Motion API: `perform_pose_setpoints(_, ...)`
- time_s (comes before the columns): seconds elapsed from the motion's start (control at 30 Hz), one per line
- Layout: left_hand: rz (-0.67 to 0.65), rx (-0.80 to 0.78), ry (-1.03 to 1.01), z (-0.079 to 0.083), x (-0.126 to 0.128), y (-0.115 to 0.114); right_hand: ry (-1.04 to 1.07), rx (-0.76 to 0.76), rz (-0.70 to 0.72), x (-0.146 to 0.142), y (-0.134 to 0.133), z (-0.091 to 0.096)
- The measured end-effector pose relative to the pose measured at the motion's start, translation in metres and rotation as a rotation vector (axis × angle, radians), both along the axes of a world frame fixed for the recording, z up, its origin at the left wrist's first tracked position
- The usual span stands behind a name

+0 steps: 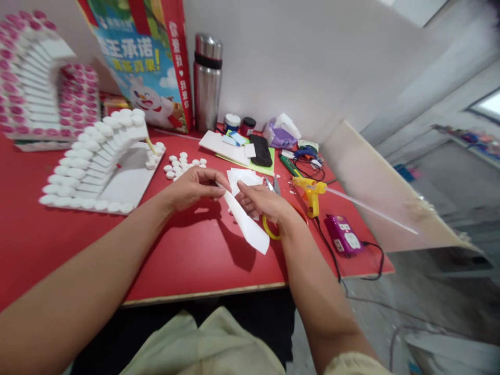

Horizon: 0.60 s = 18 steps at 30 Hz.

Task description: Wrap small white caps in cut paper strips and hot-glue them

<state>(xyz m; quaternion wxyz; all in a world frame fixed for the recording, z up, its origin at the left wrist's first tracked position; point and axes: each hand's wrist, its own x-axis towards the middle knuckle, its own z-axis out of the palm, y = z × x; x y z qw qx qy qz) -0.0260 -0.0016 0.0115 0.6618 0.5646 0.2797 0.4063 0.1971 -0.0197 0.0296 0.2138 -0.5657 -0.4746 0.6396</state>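
My left hand [199,186] pinches the upper end of a white paper strip [247,224] between thumb and fingertips. From there the strip slants down toward me, its angled wide end hanging over the red table. Beside it, my right hand [267,202] has its thumb stretched out apart from the half-curled fingers. Those fingers are close to the strip's edge; whether they touch it I cannot tell. White paper pieces [244,177] lie behind my hands. Scissors with a yellow handle [270,229] rest partly hidden under my right hand.
Left stands a white stair-shaped model [128,172] edged with round white pieces, near several loose ones [183,164]. A pink-dotted model [42,83] and a steel flask [208,83] stand behind. Rightward are a yellow glue gun [311,192], a purple power socket [344,235] and cords.
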Motion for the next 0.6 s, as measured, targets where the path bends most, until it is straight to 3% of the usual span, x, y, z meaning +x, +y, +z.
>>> perform_pose_setpoints(0.1, -0.001, -0.023, 0.024, -0.002, 0.002, -0.001, -0.004, 0.047, -0.033, 0.002, 0.003, -0.001)
perform_pose_setpoints(0.33, -0.054, -0.06, 0.093, -0.003, 0.002, -0.001, 0.356, 0.169, -0.165, 0.013, 0.01, 0.002)
perform_pose_setpoints(0.6, -0.048, -0.053, 0.102, -0.003, 0.002, -0.002, 0.443, 0.259, -0.239, 0.017, 0.016, -0.006)
